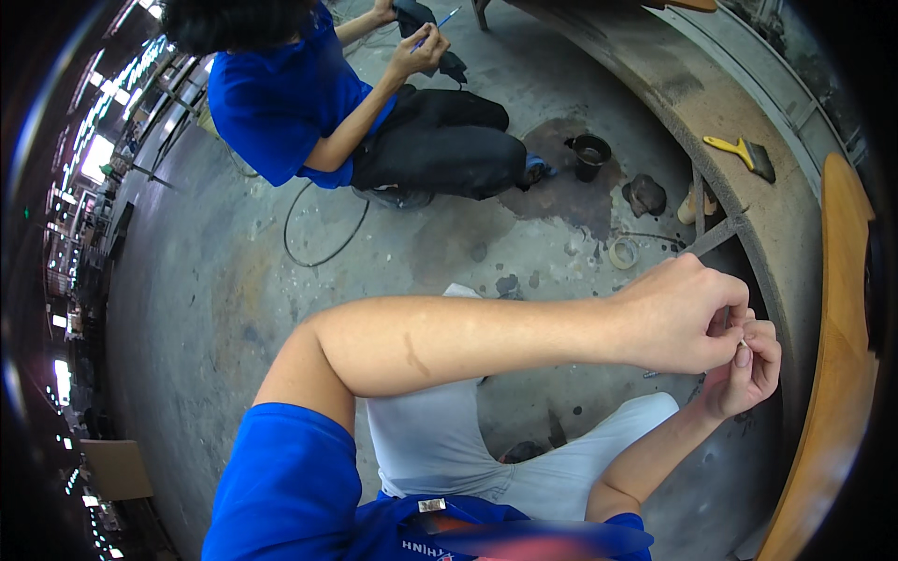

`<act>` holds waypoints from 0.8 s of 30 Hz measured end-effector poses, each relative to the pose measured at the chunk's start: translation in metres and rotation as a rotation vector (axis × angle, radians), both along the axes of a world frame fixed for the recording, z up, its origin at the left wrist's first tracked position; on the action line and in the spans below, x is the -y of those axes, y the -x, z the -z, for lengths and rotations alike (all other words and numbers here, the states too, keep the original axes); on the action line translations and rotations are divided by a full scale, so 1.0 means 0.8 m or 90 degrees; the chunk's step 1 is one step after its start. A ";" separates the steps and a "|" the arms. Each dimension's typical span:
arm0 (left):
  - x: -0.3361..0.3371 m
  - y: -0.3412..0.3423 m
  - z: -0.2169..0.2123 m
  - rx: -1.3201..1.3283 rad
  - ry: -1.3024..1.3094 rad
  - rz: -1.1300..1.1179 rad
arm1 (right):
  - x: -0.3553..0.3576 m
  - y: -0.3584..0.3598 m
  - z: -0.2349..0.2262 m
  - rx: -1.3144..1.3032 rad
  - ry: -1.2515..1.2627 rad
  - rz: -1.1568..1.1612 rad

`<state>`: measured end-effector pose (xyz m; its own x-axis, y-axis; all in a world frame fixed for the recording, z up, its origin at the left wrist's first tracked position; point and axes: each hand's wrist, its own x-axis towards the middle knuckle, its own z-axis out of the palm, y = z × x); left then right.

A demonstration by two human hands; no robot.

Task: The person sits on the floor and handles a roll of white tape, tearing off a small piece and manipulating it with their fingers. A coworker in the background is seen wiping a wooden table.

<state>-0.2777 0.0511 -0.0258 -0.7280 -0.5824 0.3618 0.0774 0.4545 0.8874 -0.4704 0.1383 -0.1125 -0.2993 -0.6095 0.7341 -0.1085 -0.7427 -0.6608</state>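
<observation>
My left arm reaches across to the right, and my left hand (687,313) is closed, its thumb and fingers pinched together. Just beneath and beyond it, my right hand (756,366) is also closed in a pinch. The two hands meet at the fingertips around a small whitish thing (743,343), too small to name. Part of the right hand is hidden behind the left. To the right of both hands stands a curved, varnished wooden piece (832,374), apart from them.
A yellow-handled paintbrush (744,156) lies on the curved bench (711,103). Beneath, on the stained floor, are a black bucket (589,157), a dark crumpled lump (645,194) and a tape roll (622,252). A co-worker (281,103) crouches ahead, holding a thin blue tool (449,18) and dark cloth.
</observation>
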 end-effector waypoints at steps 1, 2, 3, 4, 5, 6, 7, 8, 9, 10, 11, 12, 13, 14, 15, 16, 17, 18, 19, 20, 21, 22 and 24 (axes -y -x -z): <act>0.000 0.000 0.000 0.010 0.009 0.000 | 0.000 -0.002 -0.001 0.006 -0.004 0.005; -0.001 0.000 -0.001 -0.007 0.015 0.002 | -0.002 -0.003 -0.002 0.013 -0.009 0.007; -0.002 0.001 -0.001 -0.016 0.022 0.002 | -0.004 -0.005 -0.004 0.021 -0.013 0.006; -0.003 0.001 -0.002 -0.006 0.020 0.002 | -0.005 -0.007 -0.006 0.032 -0.027 0.004; -0.003 0.002 -0.002 -0.023 0.020 0.005 | -0.007 -0.009 -0.008 0.044 -0.038 0.001; -0.005 0.002 -0.002 -0.020 0.012 0.009 | -0.010 -0.012 -0.009 0.063 -0.048 -0.005; -0.006 0.003 -0.002 -0.008 0.000 0.012 | -0.011 -0.014 -0.010 0.058 -0.056 0.003; -0.008 0.003 -0.002 -0.023 0.000 0.012 | -0.013 -0.016 -0.011 0.059 -0.064 0.008; -0.010 0.004 -0.002 -0.029 0.001 0.012 | -0.013 -0.017 -0.011 0.059 -0.070 0.014; -0.009 0.006 -0.002 -0.037 0.007 0.011 | -0.015 -0.018 -0.010 0.047 -0.069 0.027; -0.007 0.007 -0.002 -0.048 0.015 0.011 | -0.016 -0.018 -0.009 0.035 -0.063 0.039; -0.007 0.008 -0.002 -0.057 0.023 0.011 | -0.017 -0.019 -0.006 0.024 -0.057 0.051; -0.009 0.009 -0.002 -0.067 0.025 0.009 | -0.019 -0.019 -0.005 0.033 -0.059 0.059; -0.010 0.010 -0.002 -0.065 0.021 0.016 | -0.021 -0.019 -0.003 0.044 -0.059 0.066; -0.011 0.011 -0.003 -0.063 0.018 0.024 | -0.024 -0.018 -0.003 0.062 -0.061 0.069; -0.013 0.012 -0.003 -0.063 0.014 0.030 | -0.027 -0.018 -0.003 0.070 -0.067 0.080; -0.016 0.014 -0.004 -0.067 0.015 0.024 | -0.031 -0.015 -0.005 0.072 -0.081 0.072; -0.018 0.015 -0.006 -0.071 0.021 0.019 | -0.033 -0.012 -0.008 0.086 -0.093 0.060; -0.018 0.018 -0.007 -0.078 0.031 0.015 | -0.034 -0.005 -0.011 0.108 -0.096 0.032; -0.017 0.020 -0.009 -0.078 0.061 0.023 | -0.034 0.006 -0.015 0.097 -0.109 0.010; -0.017 0.023 -0.010 -0.102 0.060 0.022 | -0.029 0.021 -0.017 0.139 -0.144 -0.024; -0.019 0.027 -0.012 -0.125 0.059 0.017 | -0.028 0.042 -0.016 0.183 -0.178 -0.075; -0.016 0.031 -0.015 -0.144 0.039 0.048 | -0.014 0.105 -0.009 0.271 -0.239 -0.136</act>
